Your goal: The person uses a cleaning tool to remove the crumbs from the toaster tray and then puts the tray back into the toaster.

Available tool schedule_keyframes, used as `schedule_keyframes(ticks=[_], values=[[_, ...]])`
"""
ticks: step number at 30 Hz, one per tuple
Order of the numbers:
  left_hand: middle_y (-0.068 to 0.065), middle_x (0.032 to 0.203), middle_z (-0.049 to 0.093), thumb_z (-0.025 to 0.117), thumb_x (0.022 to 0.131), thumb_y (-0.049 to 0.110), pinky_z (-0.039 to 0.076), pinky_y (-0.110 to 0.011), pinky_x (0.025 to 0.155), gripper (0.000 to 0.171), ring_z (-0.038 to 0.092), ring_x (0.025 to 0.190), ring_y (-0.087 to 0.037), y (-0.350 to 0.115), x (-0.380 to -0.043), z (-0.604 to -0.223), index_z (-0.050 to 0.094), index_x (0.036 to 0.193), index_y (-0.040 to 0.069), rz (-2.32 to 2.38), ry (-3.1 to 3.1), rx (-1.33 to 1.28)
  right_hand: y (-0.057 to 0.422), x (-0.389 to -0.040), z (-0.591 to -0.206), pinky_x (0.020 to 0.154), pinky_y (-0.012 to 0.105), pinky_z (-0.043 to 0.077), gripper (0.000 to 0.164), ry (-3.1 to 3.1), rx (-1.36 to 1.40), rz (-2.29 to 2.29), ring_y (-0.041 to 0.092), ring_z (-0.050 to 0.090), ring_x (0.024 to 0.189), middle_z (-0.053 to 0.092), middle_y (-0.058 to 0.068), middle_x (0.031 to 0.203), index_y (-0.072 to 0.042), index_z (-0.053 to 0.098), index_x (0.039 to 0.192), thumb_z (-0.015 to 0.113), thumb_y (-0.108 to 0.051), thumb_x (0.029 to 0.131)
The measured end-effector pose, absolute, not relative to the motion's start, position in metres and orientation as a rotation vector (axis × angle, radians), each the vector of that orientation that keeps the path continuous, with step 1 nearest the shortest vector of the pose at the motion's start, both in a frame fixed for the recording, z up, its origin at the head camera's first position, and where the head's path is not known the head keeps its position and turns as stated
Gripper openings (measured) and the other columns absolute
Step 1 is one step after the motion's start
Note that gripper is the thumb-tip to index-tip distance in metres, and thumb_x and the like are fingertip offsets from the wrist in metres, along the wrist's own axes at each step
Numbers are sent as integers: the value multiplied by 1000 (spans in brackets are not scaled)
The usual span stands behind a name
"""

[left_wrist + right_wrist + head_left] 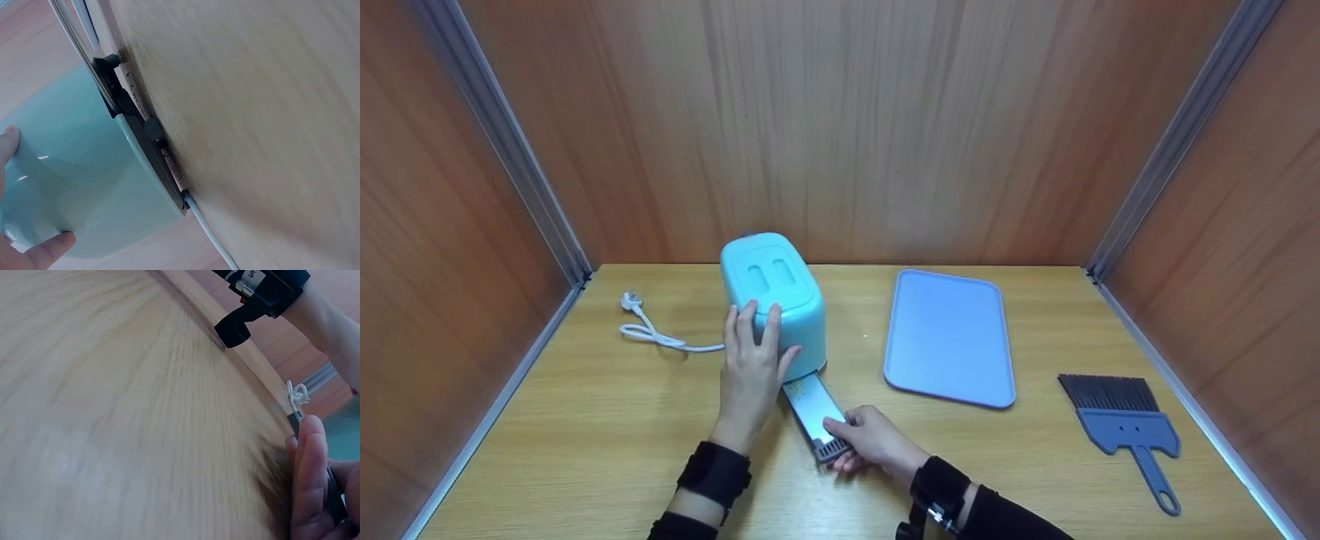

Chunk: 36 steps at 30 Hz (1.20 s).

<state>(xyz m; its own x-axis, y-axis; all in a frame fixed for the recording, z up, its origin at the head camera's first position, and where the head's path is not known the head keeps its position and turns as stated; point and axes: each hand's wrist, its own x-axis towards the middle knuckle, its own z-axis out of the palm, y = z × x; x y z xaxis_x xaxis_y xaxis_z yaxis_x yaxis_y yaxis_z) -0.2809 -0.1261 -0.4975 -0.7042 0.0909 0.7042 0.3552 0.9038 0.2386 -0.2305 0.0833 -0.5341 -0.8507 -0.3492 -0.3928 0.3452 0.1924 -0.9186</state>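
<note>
A turquoise toaster (799,322) stands on the table, left of the middle. My left hand (750,371) rests on its near end with fairly straight, spread fingers. In the left wrist view the toaster's turquoise side (84,169) and dark underside show, with fingertips touching the shell. A metal crumb tray (812,405) with a dark slotted end sticks out from under the toaster's near end, and crumbs lie on it by the toaster. My right hand (877,439) pinches the tray's outer end, thumb on top and fingers below. The right wrist view shows curled fingers (310,467) at its dark edge.
A white power cord (660,339) with its plug lies left of the toaster. To the right lies a blue rectangular tray (949,337). A blue brush (1129,427) with dark bristles lies at the far right. Wooden walls (840,135) enclose the table's back and sides.
</note>
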Motion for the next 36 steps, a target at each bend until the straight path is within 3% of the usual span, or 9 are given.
schedule_keyframes(ticks=[10, 23, 36], values=[[-28, 157, 40, 83, 96, 38, 61, -62, 100, 73, 39, 148, -58, -126, -281, -496, 50, 156, 13, -473, -2353, -308, 91, -223, -535, 47, 14, 55, 29, 1965, -35, -1702, 4, 66, 51, 76, 7, 76, 0, 66, 103, 65, -28, 109], [-27, 158, 40, 82, 96, 39, 59, -63, 103, 73, 38, 149, -58, -125, -279, -494, 50, 157, 13, -477, -2366, -303, 100, -212, -539, 46, 14, 54, 28, 1938, -47, -1706, 4, 65, 50, 75, 6, 75, -2, 65, 103, 64, -29, 110], [-27, 155, 41, 84, 94, 39, 61, -63, 98, 74, 42, 146, -57, -126, -281, -494, 50, 154, 13, -462, -2346, -309, 114, -203, -537, 46, 14, 54, 27, 1923, -69, -1736, 3, 65, 50, 75, 5, 74, -1, 65, 104, 63, -27, 110]])
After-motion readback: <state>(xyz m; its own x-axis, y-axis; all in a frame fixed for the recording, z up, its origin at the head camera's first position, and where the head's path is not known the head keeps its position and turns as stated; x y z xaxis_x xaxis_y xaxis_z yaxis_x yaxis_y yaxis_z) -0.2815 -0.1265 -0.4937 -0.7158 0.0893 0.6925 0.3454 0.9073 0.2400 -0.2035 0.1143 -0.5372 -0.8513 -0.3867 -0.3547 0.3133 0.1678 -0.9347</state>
